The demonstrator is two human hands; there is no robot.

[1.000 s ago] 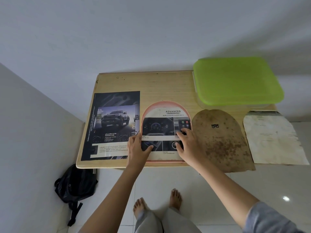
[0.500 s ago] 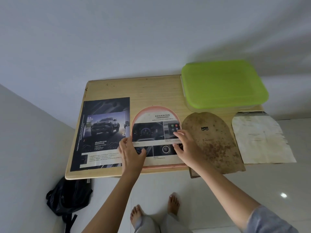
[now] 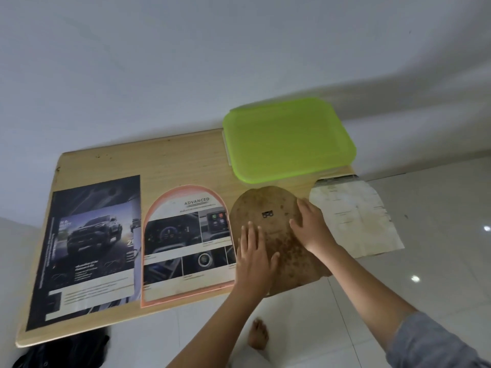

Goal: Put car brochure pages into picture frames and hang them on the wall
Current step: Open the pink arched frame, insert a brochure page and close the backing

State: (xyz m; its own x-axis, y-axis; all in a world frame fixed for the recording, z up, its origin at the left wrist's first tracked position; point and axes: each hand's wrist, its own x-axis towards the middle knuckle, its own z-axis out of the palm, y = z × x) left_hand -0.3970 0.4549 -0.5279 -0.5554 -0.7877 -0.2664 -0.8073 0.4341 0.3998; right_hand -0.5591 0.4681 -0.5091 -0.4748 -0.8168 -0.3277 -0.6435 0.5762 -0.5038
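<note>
1. Table point(image 3: 170, 166): pale wood, stands against a white wall and carries all but the last three items.
2. Box point(image 3: 289, 139): sits at the far right corner, shut under a lime-green lid.
3. Brochure point(image 3: 87, 248): lies flat at the left end, dark cover with a pickup truck facing up.
4. Frame point(image 3: 149, 216): pink, arched, lies flat just right of the brochure and holds a page point(image 3: 186, 235) headed "ADVANCED".
5. Board point(image 3: 268, 205): brown, stained, arched like the frame, lies just right of it with a small hanger at its middle and overhangs the near table edge.
6. Sheet point(image 3: 353, 216): stained, whitish, lies right of the board and juts past the table's right corner.
7. Bag point(image 3: 61, 351): black, rests on the floor under the left end.
8. Left hand point(image 3: 255, 253): lies flat on the board's left side, fingers straight, grips nothing.
9. Right hand point(image 3: 310, 224): rests on the board's right side, fingers spread and extended.
10. Foot point(image 3: 259, 334): bare, stands on the white tile floor.
</note>
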